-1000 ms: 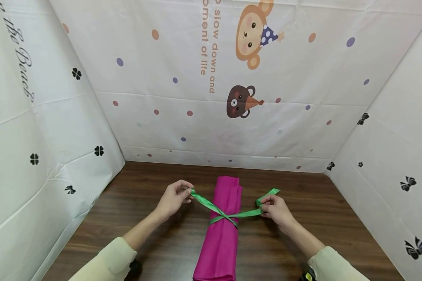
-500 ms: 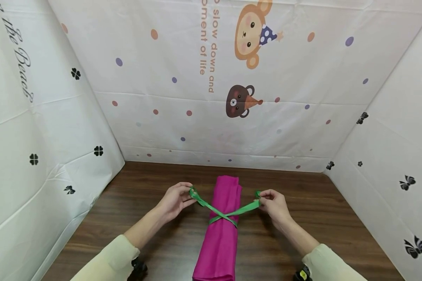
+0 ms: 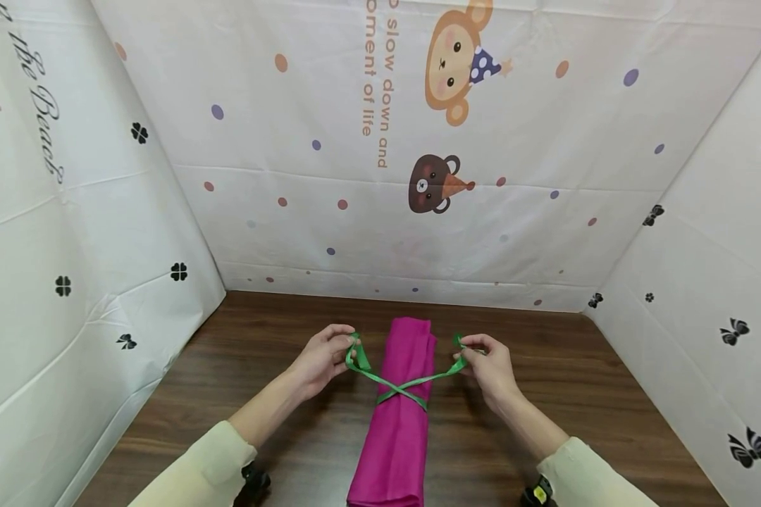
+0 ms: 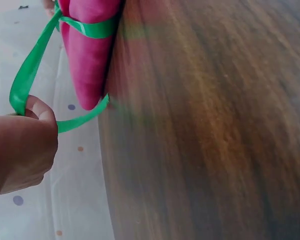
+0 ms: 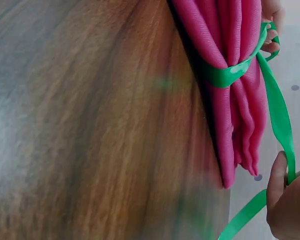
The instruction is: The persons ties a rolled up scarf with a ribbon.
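The green ribbon [image 3: 403, 387] lay crossed over the magenta cloth roll [image 3: 401, 415], which sat lengthwise on the brown wooden table [image 3: 571, 380], running from twelve to six o'clock in front of me. My left hand [image 3: 320, 359] pinched one ribbon end at about ten o'clock from the crossing — thumb and fingers curled round a small loop of it. My right hand [image 3: 491, 366] pinched the other end at about two o'clock, just beside the roll. Both strands ran taut down to the crossing. Around the table stood white printed sheets [image 3: 482, 176] with cartoon animals and dots.
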`<state>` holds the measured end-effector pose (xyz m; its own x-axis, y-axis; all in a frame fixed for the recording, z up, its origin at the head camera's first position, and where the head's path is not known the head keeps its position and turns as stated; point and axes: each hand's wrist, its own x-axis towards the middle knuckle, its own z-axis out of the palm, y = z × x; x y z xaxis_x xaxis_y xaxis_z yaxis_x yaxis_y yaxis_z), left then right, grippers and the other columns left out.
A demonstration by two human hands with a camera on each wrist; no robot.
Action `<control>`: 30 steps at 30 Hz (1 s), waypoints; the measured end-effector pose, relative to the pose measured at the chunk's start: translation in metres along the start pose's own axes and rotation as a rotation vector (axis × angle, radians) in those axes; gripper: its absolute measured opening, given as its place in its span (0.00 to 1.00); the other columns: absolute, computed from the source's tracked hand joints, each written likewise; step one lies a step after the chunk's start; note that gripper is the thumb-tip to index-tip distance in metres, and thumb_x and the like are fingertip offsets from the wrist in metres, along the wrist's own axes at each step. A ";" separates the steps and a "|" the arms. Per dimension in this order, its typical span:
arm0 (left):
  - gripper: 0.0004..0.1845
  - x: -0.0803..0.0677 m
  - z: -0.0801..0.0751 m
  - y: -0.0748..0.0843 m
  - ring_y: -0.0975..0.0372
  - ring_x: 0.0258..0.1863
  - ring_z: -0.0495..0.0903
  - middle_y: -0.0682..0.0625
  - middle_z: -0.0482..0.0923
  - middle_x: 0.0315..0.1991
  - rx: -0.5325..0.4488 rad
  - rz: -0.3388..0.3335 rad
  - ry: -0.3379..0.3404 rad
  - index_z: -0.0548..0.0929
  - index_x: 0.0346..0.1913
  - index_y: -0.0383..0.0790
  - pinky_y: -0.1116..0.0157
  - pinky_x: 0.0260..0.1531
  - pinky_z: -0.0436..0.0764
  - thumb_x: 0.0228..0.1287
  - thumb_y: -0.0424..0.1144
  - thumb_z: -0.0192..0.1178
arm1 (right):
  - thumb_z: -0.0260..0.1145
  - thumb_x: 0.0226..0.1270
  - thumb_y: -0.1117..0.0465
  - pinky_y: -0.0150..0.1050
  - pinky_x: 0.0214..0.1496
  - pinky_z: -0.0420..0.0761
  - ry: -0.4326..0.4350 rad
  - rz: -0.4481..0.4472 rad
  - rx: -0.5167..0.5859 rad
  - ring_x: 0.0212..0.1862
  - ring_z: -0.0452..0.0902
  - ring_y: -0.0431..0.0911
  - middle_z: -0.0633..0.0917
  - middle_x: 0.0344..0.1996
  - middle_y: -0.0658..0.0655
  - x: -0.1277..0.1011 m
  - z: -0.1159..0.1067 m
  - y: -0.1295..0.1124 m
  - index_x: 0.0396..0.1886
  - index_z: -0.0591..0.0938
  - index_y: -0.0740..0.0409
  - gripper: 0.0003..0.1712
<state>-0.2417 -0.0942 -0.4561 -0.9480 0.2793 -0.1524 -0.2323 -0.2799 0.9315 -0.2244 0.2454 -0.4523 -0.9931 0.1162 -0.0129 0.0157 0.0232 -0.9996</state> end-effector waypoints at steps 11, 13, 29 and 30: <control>0.28 0.001 0.006 -0.005 0.62 0.43 0.84 0.49 0.88 0.51 0.013 -0.039 -0.001 0.65 0.73 0.31 0.67 0.47 0.80 0.78 0.34 0.62 | 0.64 0.76 0.72 0.37 0.40 0.87 0.013 -0.041 -0.011 0.38 0.89 0.48 0.83 0.45 0.59 0.000 0.011 -0.006 0.55 0.80 0.75 0.13; 0.25 0.002 0.007 -0.006 0.61 0.45 0.84 0.50 0.89 0.50 0.032 -0.041 -0.006 0.68 0.71 0.32 0.68 0.43 0.79 0.78 0.35 0.62 | 0.66 0.76 0.70 0.35 0.40 0.87 0.019 -0.052 -0.011 0.38 0.89 0.50 0.83 0.46 0.59 0.000 0.013 -0.007 0.54 0.82 0.74 0.12; 0.18 0.002 0.014 -0.003 0.63 0.42 0.82 0.45 0.88 0.55 0.072 -0.055 -0.053 0.77 0.63 0.36 0.68 0.38 0.76 0.77 0.38 0.64 | 0.69 0.75 0.69 0.33 0.35 0.84 -0.028 -0.077 -0.007 0.30 0.86 0.48 0.86 0.38 0.62 -0.002 0.026 -0.013 0.52 0.83 0.75 0.13; 0.18 0.002 0.015 -0.003 0.62 0.42 0.82 0.46 0.89 0.54 0.075 -0.052 -0.054 0.77 0.63 0.36 0.68 0.39 0.76 0.77 0.38 0.64 | 0.69 0.75 0.69 0.33 0.35 0.84 -0.030 -0.077 -0.007 0.30 0.86 0.47 0.86 0.38 0.62 -0.002 0.027 -0.013 0.52 0.83 0.74 0.13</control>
<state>-0.2397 -0.0793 -0.4546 -0.9214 0.3418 -0.1851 -0.2620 -0.1945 0.9453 -0.2255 0.2184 -0.4404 -0.9944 0.0843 0.0629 -0.0599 0.0381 -0.9975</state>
